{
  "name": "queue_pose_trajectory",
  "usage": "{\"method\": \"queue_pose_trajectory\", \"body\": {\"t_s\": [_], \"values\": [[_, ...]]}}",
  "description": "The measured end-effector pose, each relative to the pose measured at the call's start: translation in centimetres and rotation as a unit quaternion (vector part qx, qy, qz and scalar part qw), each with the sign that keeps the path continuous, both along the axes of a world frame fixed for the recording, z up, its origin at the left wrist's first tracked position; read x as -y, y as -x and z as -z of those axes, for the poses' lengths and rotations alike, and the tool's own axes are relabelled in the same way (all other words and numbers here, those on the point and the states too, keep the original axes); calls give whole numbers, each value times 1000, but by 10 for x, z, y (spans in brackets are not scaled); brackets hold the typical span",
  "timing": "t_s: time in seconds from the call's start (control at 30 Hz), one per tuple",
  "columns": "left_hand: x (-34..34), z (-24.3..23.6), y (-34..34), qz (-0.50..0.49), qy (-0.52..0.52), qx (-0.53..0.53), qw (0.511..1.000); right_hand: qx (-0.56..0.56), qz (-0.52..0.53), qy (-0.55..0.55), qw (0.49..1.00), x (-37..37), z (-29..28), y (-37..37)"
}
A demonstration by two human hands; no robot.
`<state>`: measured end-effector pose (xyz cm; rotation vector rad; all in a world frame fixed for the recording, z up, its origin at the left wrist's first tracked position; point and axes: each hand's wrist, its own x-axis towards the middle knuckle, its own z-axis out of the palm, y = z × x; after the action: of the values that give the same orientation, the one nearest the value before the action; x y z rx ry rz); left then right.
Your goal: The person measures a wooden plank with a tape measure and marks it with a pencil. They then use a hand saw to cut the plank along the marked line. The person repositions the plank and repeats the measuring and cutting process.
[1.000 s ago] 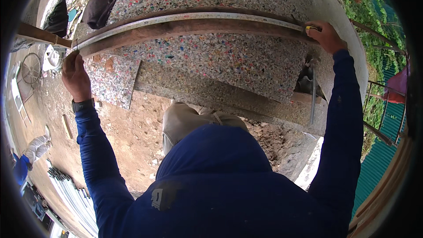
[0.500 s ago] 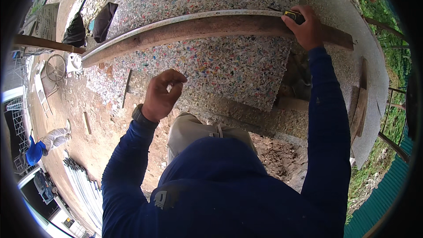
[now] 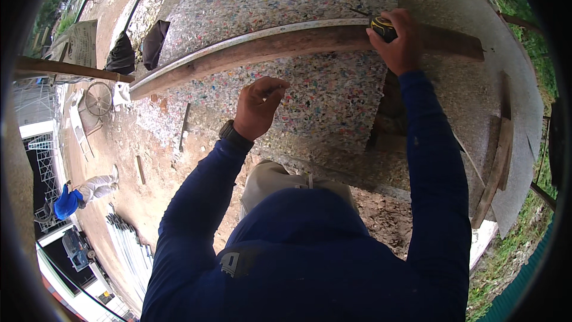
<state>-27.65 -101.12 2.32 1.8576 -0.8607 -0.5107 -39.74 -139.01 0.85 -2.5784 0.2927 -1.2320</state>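
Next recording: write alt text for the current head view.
A person's right hand grips a black-and-yellow tape measure, its pale blade running along a wooden beam laid across a speckled board. The left hand, partly curled, is clear of the beam, nearer the body.

1. Wooden beam (image 3: 262, 49): long, brown, lying crosswise from about 10 o'clock, beneath 12, to 2 o'clock; it appears bowed upward in the view.
2. Tape measure (image 3: 382, 28): rounded black-and-yellow case, near 1 o'clock, at the wooden beam's upper edge.
3. Tape blade (image 3: 316, 24): pale, extended, following that edge toward 10 o'clock.
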Motion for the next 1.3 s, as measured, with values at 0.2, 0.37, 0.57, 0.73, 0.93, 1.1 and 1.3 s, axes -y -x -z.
{"method": "queue_pose_trajectory", "body": {"t_s": [0.2,0.37,0.57,0.73,0.93,1.1,1.3], "values": [[14,27,2,15,-18,151,988,4,9,5,1000,-3,0,3],[43,-7,-28,-25,14,203,979,-17,4,-22,1000,-5,2,6],[89,-15,-78,-42,59,229,971,15,12,23,1000,-1,4,2],[90,1,-82,-68,66,176,980,6,9,14,1000,-3,3,2],[95,-2,-80,-64,44,207,975,8,14,19,1000,-1,5,3],[97,-1,-79,-58,40,225,972,0,19,14,1000,0,8,3],[98,-1,-78,-57,51,235,969,1,16,15,1000,3,11,3]]}}
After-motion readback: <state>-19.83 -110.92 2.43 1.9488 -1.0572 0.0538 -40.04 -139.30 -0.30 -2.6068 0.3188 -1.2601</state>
